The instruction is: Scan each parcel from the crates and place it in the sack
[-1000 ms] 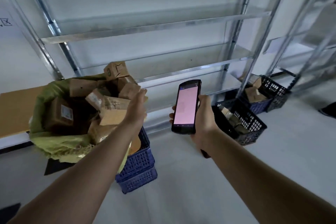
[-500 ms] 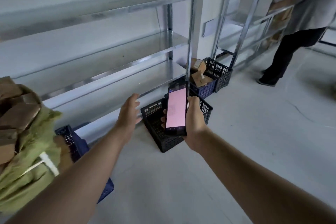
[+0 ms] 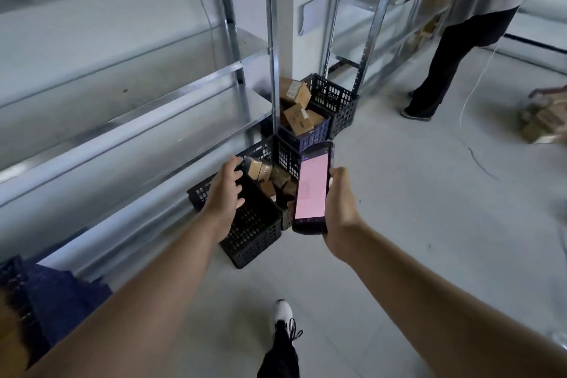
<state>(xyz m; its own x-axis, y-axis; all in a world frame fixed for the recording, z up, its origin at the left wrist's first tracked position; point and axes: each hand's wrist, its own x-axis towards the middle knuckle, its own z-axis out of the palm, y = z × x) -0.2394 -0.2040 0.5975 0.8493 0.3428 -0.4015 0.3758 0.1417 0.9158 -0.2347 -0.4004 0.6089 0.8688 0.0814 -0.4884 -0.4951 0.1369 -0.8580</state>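
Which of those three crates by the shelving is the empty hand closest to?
The nearest black crate, just under the open left hand, holding small brown parcels. The blue crate and the other black crate sit farther back against the shelf post.

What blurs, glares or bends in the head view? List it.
Head view: wide-angle bend curves the shelf rails and stretches both forearms; motion blur smears the boxes at the right edge; the scanner in the right hand glows washed-out pink, text unreadable; the open left hand over the black crate stays fairly sharp; light is flat and soft.
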